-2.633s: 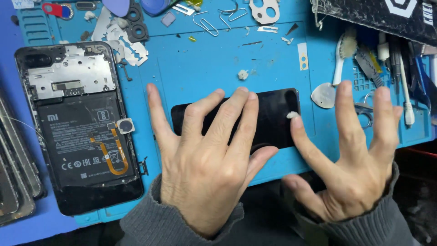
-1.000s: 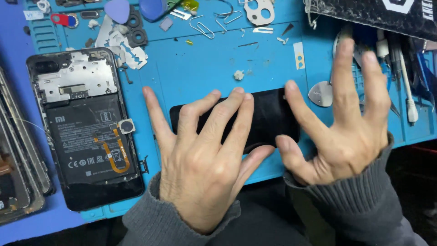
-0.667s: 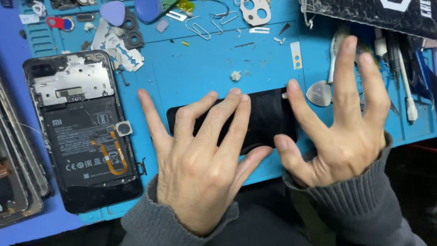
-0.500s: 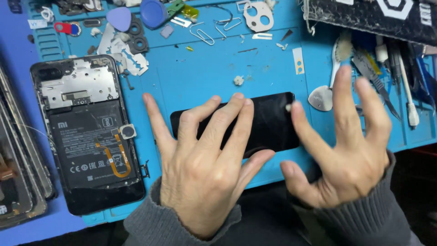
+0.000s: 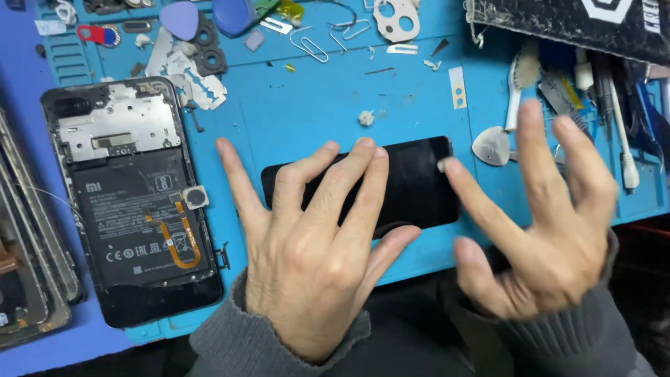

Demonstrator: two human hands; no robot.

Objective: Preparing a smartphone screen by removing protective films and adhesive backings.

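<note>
A black phone back panel [image 5: 419, 185] lies flat on the blue work mat [image 5: 293, 119]. My left hand [image 5: 314, 244] rests palm down on its left part, fingers spread and pressing it. My right hand [image 5: 544, 223] hovers at the panel's right end with fingers spread; its index fingertip, carrying a small white speck, touches the panel's top right corner. An opened phone [image 5: 132, 202] with its battery, metal shield and an orange flex cable showing lies to the left, apart from both hands.
Paper clips [image 5: 310, 49], metal plates, a blue pick [image 5: 180, 17] and small scraps litter the mat's far side. A metal pick [image 5: 493, 146], brush and tools lie at the right. Stacked phone frames [image 5: 28, 279] sit at the left edge.
My right hand swung from lying spread over the panel's right end to hovering with only the index fingertip on its corner. The left hand stayed pressing the panel.
</note>
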